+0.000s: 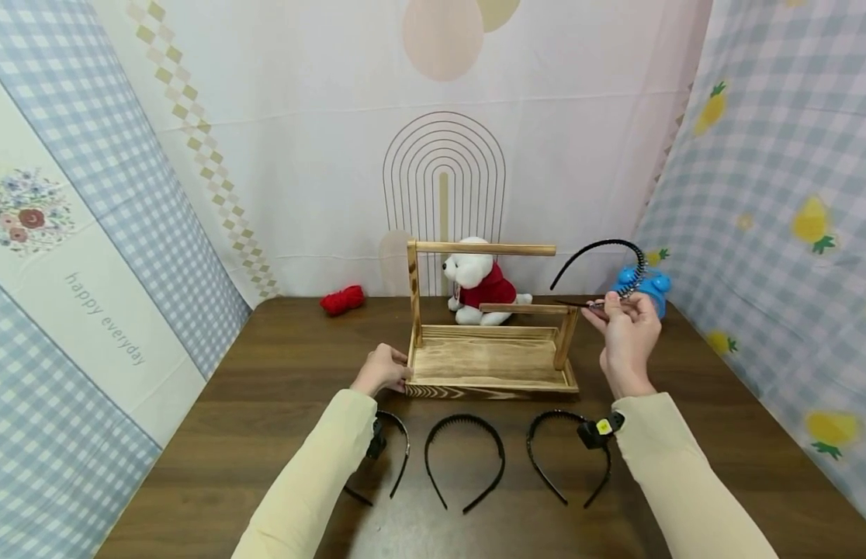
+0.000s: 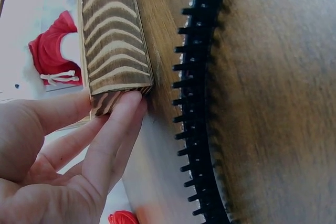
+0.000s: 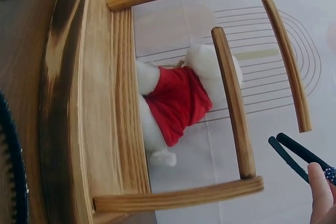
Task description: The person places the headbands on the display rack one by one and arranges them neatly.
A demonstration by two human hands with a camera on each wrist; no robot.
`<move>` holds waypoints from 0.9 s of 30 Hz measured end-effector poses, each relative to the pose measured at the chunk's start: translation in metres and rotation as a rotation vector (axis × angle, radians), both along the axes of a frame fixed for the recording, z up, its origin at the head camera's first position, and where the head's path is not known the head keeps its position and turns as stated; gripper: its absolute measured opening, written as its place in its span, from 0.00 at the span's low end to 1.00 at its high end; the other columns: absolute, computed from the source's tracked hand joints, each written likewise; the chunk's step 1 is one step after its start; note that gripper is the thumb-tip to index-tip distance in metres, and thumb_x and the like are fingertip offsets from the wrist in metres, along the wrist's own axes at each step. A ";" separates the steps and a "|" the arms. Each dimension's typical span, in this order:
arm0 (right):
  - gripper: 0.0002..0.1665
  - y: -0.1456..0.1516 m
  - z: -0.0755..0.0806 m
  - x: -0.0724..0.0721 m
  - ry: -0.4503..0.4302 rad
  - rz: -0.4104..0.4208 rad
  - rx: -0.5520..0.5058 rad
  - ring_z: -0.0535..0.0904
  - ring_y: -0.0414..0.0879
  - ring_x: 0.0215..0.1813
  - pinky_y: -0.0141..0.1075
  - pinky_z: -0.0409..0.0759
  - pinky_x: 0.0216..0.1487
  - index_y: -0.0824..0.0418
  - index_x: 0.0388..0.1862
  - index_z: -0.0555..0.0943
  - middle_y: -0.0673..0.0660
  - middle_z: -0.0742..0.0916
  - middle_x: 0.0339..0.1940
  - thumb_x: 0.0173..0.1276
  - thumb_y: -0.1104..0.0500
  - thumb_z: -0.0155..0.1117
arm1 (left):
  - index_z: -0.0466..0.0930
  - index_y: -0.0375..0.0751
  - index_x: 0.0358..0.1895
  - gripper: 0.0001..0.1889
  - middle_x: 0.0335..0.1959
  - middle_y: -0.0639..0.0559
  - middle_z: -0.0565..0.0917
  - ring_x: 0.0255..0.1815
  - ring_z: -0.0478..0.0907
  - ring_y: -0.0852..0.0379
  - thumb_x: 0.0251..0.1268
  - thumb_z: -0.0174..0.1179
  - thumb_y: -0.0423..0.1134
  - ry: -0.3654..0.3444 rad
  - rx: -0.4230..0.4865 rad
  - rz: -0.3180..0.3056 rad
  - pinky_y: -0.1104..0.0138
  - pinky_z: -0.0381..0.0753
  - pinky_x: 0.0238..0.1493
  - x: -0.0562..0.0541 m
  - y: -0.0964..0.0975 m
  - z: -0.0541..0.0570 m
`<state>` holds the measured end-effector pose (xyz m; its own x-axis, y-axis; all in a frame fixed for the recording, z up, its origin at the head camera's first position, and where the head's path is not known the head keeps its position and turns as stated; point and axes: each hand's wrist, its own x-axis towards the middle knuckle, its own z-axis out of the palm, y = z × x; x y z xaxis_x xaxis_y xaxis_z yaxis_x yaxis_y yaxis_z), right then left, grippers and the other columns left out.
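Note:
My left hand [image 1: 382,369] grips the left end of a wooden display stand [image 1: 489,390], with thumb and fingers around its corner in the left wrist view. The stand has a shallow tray, a high bar [image 1: 485,248] from its left post and a lower bar [image 1: 527,309] from its right post. In my right hand [image 1: 630,338] is a black toothed headband [image 1: 641,260], pinched and raised at the right of the stand. The headband's two tips [image 3: 294,161] point toward the bars' side in the right wrist view. Neither bar carries anything.
Three black headbands lie in front of the stand: left [image 1: 407,442], middle [image 1: 466,419] and right [image 1: 532,446]. My left sleeve partly hides the left one. Behind stand a white plush dog [image 1: 468,268] in red, a red yarn bundle [image 1: 342,300] and a blue object [image 1: 656,283].

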<state>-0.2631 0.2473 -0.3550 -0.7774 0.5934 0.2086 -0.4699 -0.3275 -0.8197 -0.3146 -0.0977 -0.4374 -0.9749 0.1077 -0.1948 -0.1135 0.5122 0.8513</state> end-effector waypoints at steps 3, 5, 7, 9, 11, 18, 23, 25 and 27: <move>0.12 -0.007 0.001 -0.006 0.007 -0.003 0.012 0.84 0.50 0.33 0.39 0.89 0.39 0.65 0.29 0.68 0.62 0.79 0.34 0.70 0.63 0.60 | 0.79 0.23 0.54 0.17 0.40 0.32 0.86 0.20 0.83 0.55 0.63 0.62 0.26 0.006 0.005 -0.001 0.63 0.89 0.28 0.000 -0.001 0.001; 0.13 -0.011 0.001 -0.009 0.011 -0.001 0.012 0.84 0.50 0.32 0.38 0.90 0.38 0.65 0.29 0.68 0.62 0.79 0.33 0.70 0.63 0.59 | 0.79 0.23 0.54 0.17 0.40 0.32 0.86 0.19 0.82 0.56 0.63 0.62 0.26 0.008 0.004 0.000 0.63 0.89 0.28 0.000 -0.001 0.002; 0.13 -0.016 0.000 -0.012 0.002 0.002 0.020 0.85 0.50 0.32 0.38 0.90 0.37 0.64 0.28 0.68 0.61 0.79 0.32 0.71 0.63 0.59 | 0.79 0.24 0.54 0.17 0.40 0.33 0.86 0.19 0.82 0.56 0.63 0.62 0.26 0.006 -0.001 0.004 0.63 0.89 0.27 0.000 -0.001 0.001; 0.13 -0.020 0.001 -0.014 -0.010 0.006 0.027 0.84 0.49 0.31 0.37 0.89 0.37 0.64 0.28 0.67 0.61 0.78 0.32 0.71 0.63 0.59 | 0.79 0.23 0.55 0.17 0.40 0.33 0.86 0.19 0.82 0.56 0.62 0.62 0.26 0.005 -0.005 0.006 0.63 0.89 0.27 0.000 -0.001 0.001; 0.14 -0.024 0.001 -0.015 -0.022 0.010 0.046 0.84 0.48 0.31 0.36 0.89 0.37 0.64 0.27 0.66 0.60 0.77 0.33 0.71 0.63 0.58 | 0.79 0.23 0.55 0.18 0.40 0.32 0.86 0.19 0.81 0.56 0.61 0.62 0.25 0.000 -0.003 0.010 0.63 0.89 0.26 0.000 -0.001 0.000; 0.14 -0.034 0.002 -0.021 -0.023 0.037 0.092 0.84 0.46 0.30 0.37 0.89 0.38 0.65 0.28 0.66 0.58 0.77 0.32 0.71 0.63 0.58 | 0.78 0.23 0.55 0.19 0.40 0.32 0.86 0.19 0.81 0.57 0.61 0.62 0.25 -0.004 0.008 0.012 0.63 0.89 0.27 0.000 0.000 0.001; 0.15 -0.042 0.002 -0.023 -0.030 0.054 0.097 0.84 0.45 0.30 0.37 0.89 0.39 0.65 0.27 0.65 0.57 0.78 0.31 0.71 0.62 0.58 | 0.78 0.24 0.56 0.19 0.41 0.32 0.86 0.20 0.81 0.56 0.61 0.62 0.25 -0.012 0.006 0.013 0.63 0.89 0.27 0.000 0.000 0.001; 0.15 -0.046 0.002 -0.024 -0.040 0.063 0.099 0.84 0.44 0.30 0.37 0.89 0.39 0.64 0.27 0.65 0.57 0.78 0.32 0.71 0.62 0.58 | 0.78 0.23 0.56 0.19 0.41 0.32 0.86 0.20 0.82 0.56 0.61 0.62 0.25 -0.010 0.002 0.011 0.64 0.89 0.27 0.001 0.000 0.001; 0.14 -0.050 0.003 -0.025 -0.050 0.072 0.098 0.84 0.44 0.31 0.36 0.89 0.39 0.64 0.28 0.66 0.58 0.78 0.32 0.71 0.61 0.58 | 0.78 0.23 0.56 0.19 0.41 0.32 0.86 0.20 0.82 0.55 0.61 0.62 0.24 -0.011 0.002 0.013 0.64 0.89 0.27 0.001 0.000 0.001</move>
